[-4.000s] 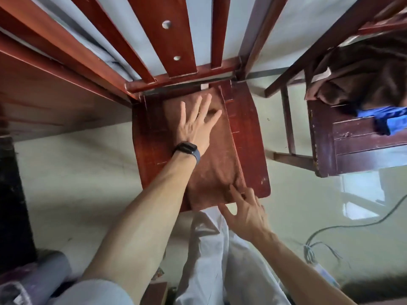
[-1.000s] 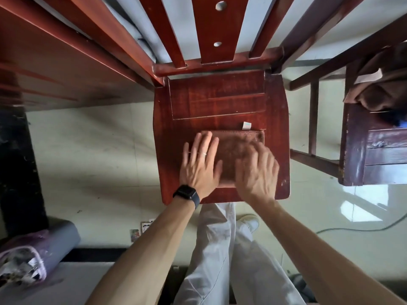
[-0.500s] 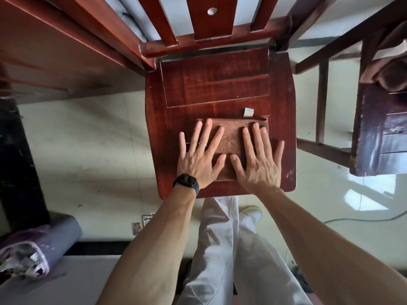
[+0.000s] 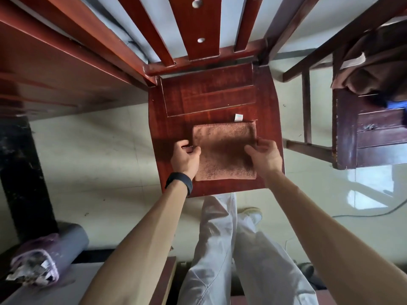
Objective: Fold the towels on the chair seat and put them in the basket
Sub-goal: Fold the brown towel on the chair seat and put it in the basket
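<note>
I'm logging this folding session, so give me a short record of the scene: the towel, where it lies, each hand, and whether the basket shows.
towel: brown, folded into a rectangle, lying flat
place: front part of the chair seat
label: white tag at the far edge
left hand: pinches the left edge
right hand: pinches the right edge
basket: not in view

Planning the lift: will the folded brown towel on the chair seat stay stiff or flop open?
Likely floppy: the towel is soft pile cloth, folded, so it may sag or unfold. Probably light, unlikely to slip; the left hand and right hand pinch opposite edges.
</note>
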A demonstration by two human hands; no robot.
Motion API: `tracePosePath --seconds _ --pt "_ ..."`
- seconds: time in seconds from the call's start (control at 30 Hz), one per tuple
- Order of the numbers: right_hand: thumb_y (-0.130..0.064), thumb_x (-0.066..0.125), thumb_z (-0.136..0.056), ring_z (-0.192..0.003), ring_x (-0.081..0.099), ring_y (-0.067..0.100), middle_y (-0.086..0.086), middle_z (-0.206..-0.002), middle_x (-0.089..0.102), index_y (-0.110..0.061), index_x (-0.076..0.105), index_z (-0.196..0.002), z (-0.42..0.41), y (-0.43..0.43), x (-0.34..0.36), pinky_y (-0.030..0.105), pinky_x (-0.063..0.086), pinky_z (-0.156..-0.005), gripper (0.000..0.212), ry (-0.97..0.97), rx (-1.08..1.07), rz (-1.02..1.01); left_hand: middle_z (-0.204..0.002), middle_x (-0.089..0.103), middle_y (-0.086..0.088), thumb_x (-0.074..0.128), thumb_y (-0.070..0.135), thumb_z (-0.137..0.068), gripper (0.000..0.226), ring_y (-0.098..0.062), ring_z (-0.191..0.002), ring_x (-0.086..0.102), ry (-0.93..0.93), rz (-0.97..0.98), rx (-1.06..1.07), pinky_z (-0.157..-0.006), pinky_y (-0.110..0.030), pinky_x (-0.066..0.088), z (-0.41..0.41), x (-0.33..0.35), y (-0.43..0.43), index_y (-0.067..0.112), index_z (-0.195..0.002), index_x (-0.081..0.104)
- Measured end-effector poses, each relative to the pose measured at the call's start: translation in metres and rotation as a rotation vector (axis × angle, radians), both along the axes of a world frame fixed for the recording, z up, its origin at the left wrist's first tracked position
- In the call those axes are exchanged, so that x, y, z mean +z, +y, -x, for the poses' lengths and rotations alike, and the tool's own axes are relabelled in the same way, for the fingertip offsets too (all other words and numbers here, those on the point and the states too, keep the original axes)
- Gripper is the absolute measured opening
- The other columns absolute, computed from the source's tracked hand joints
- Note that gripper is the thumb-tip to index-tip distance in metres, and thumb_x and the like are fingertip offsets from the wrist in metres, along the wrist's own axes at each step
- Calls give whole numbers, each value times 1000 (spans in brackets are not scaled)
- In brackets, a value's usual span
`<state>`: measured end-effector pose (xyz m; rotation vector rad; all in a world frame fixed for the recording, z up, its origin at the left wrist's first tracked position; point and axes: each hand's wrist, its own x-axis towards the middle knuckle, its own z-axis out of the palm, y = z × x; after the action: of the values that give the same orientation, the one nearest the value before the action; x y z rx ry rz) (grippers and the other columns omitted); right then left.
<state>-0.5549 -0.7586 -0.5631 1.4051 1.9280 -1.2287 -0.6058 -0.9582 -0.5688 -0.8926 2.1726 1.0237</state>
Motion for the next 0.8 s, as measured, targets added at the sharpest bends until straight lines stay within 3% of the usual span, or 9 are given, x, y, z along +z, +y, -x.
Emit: tracePosePath --seconds 0.17,0.3,0.4,0.47,0.53,0.6,0.67,0.8 --pt "-37 81 -72 -95 69 19 -6 -99 69 -23 65 -112 9 15 -13 44 58 -89 45 -53 -38 153 -102 75 -5 77 25 -79 35 -20 -99 69 -88 -37 -92 -92 -30 51 13 -11 -12 12 -112 71" --pt "-36 82 -69 -95 71 20 -2 -103 73 -27 68 -104 5 25 -17 44 59 -88 39 -18 -8 258 -99 75 -2 76 31 -80 24 -19 -94 68 -63 46 -247 -89 -31 52 15 -9 -15 18 -100 71" --pt "-36 82 -72 -98 69 18 -7 -102 71 -31 65 -97 -3 25 -14 42 57 -92 30 34 39 220 -100 72 -1 72 28 -85 22 -19 -94 66 -20 56 -263 -86 -28 50 11 -5 -10 15 -103 68" --pt "-35 81 -75 -98 68 19 -6 -100 69 -31 63 -93 -9 23 -9 42 55 -93 26 64 30 198 -97 69 -1 70 25 -87 20 -19 -95 66 -24 -28 -236 -90 -30 51 8 -1 -7 15 -103 65" --pt "-28 81 -78 -99 68 21 2 -106 69 -22 63 -103 -19 24 -2 42 55 -93 32 76 -23 245 -97 69 -2 70 21 -88 19 -19 -95 66 -43 -164 -190 -89 -31 53 5 4 -6 14 -104 62" --pt "-18 79 -82 -102 69 26 9 -110 69 -14 61 -111 -30 30 8 45 55 -95 35 68 -93 374 -104 69 -6 68 14 -90 26 -19 -97 66 -104 -311 -142 -85 -26 52 0 15 -5 7 -115 61" --pt "-9 73 -86 -104 69 32 13 -113 71 -11 63 -114 -47 42 21 52 54 -96 30 47 -117 518 -111 70 -9 64 10 -92 30 -22 -102 66 -206 -439 -107 -92 -35 51 -10 27 -4 8 -121 63" --pt "-9 64 -93 -110 67 29 9 -121 69 -17 66 -118 -95 74 52 45 54 -97 27 -2 -134 714 -106 71 -7 61 10 -93 28 -21 -93 66 -367 -545 -79 -91 -41 49 -40 55 5 12 -120 67"
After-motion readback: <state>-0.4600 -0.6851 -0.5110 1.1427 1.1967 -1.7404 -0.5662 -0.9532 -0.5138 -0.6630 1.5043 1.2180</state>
